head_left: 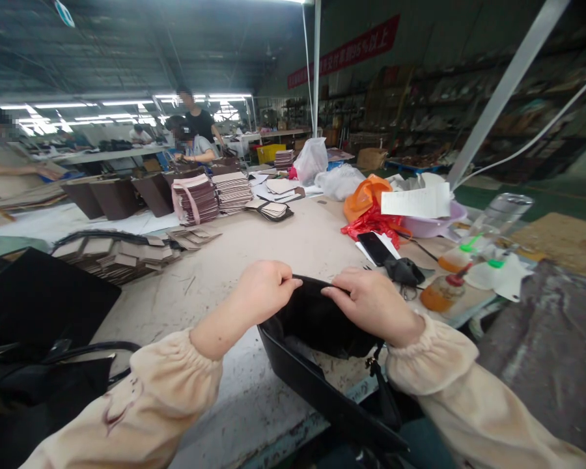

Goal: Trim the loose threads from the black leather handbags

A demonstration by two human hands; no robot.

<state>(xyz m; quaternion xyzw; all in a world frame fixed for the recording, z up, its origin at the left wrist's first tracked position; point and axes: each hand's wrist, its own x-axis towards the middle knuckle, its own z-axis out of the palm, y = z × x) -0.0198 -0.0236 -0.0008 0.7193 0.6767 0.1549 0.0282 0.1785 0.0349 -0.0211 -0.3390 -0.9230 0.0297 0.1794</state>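
My left hand (262,288) and my right hand (371,303) both grip the upper edge of a black bag (317,326) at the table's near edge. The fingers of each hand are curled over the rim, left hand at the left end, right hand at the right end. The bag hangs partly off the table (273,241), its lower side reaching toward me. Both forearms wear cream sleeves with elastic cuffs.
Black bags (39,352) lie at the left. Stacks of brown and beige cut pieces (195,198) cover the far table. At the right are a phone (375,247), glue bottles (442,293), red and orange plastic bags (368,208), a pink basin (434,225). Other people work at the far left.
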